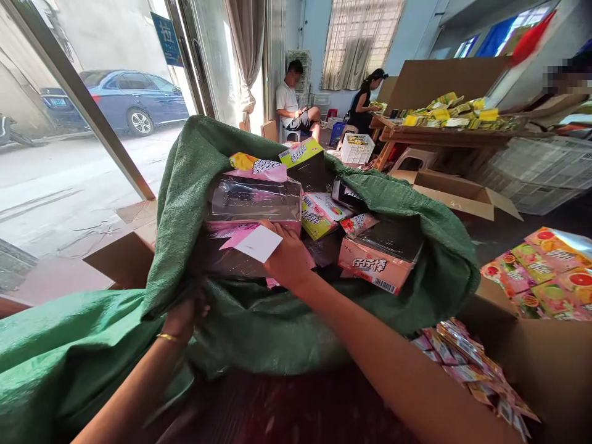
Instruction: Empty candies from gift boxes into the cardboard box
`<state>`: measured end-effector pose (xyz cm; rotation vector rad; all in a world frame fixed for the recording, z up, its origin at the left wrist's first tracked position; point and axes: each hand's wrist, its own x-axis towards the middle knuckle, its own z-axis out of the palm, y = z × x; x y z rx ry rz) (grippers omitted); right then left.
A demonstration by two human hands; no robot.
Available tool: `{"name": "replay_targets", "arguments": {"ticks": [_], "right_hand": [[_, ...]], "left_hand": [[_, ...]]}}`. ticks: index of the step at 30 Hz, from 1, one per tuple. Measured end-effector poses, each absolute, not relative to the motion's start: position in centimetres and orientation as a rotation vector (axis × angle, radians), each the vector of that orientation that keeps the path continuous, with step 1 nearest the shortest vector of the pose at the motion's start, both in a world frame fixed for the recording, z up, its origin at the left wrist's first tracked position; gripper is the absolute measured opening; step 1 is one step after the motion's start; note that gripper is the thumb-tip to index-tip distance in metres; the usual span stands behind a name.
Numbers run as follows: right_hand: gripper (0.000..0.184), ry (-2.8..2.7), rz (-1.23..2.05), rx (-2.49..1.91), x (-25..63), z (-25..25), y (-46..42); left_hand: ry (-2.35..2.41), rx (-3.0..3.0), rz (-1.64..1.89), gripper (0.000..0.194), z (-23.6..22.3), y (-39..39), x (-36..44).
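Observation:
A large green woven sack lies open in front of me, stuffed with boxes of snacks in pink, yellow and black. My left hand grips the sack's near rim, fingers buried in the fabric. My right hand reaches into the sack's mouth and is closed on a small white paper slip. The slip sits over a shiny pink box. A pink box with a barcode lies to the right inside the sack.
Bright candy packets and loose sachets lie in cardboard boxes at right. An open carton and a table of yellow packs stand behind. Two people sit far back. A glass door is at left.

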<state>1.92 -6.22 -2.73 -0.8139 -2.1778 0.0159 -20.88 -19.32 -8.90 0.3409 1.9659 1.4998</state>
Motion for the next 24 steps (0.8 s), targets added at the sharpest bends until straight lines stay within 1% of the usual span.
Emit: {"name": "replay_targets", "arguments": {"ticks": [1,2,4,6,7,8,9,10,11,12,13,15,16,19,21,24], "right_hand": [[0.045,-2.16,-0.015,-0.809,1.8,-2.8,-6.0],[0.041,-2.146,-0.044,-0.798,1.7,-2.9,-5.8],[0.038,-2.124,-0.083,-0.771,1.3,-2.8,-5.5],[0.037,-2.105,-0.098,-0.751,0.8,-2.8,-5.3],[0.036,-2.098,-0.1,-0.746,0.6,-2.7,-5.3],[0.036,-2.095,-0.101,-0.743,0.4,-2.7,-5.3],[0.037,-2.095,-0.106,-0.739,0.2,-2.6,-5.4],[0.037,-2.098,-0.114,-0.734,0.1,-2.6,-5.5],[0.038,-2.103,-0.125,-0.728,0.2,-2.6,-5.5],[0.039,-2.106,-0.14,-0.718,0.3,-2.6,-5.6],[0.038,-2.105,-0.157,-0.703,0.5,-2.5,-5.7],[0.036,-2.086,-0.199,-0.666,1.0,-2.4,-5.9],[0.035,-2.068,-0.222,-0.649,1.3,-2.3,-6.0],[0.037,-2.004,-0.301,-0.608,2.1,-2.1,-6.0],[0.038,-1.984,-0.35,-0.598,2.3,-2.2,-6.0],[0.035,-1.984,-0.397,-0.587,2.6,-2.4,-5.8]], "left_hand": [[1.904,0.36,1.543,0.008,-8.0,-20.3,-21.8],[1.853,0.397,1.587,0.009,-6.8,-21.5,-22.6],[1.902,0.556,1.644,0.018,-4.3,-24.1,-23.9],[2.142,0.961,1.563,0.028,-2.6,-26.3,-23.8],[2.259,1.257,1.424,0.028,-2.4,-27.0,-23.2],[2.313,1.602,1.21,0.026,-2.5,-27.3,-22.2],[2.284,1.945,0.931,0.029,-3.1,-27.2,-21.0],[2.199,2.217,0.627,0.043,-3.9,-26.6,-19.6],[2.095,2.403,0.331,0.063,-4.9,-25.5,-18.1],[1.997,2.472,0.101,0.075,-5.8,-24.2,-16.8],[1.921,2.457,-0.037,0.076,-6.6,-22.7,-15.7],[1.883,2.296,-0.109,0.055,-7.7,-19.5,-14.4],[1.926,2.195,-0.121,0.05,-8.0,-18.1,-14.2],[2.064,2.028,-0.307,0.05,-8.8,-15.7,-14.5],[2.072,1.977,-0.519,0.057,-9.2,-15.8,-15.0],[2.117,1.836,-0.693,0.042,-8.9,-17.8,-15.9]]}}
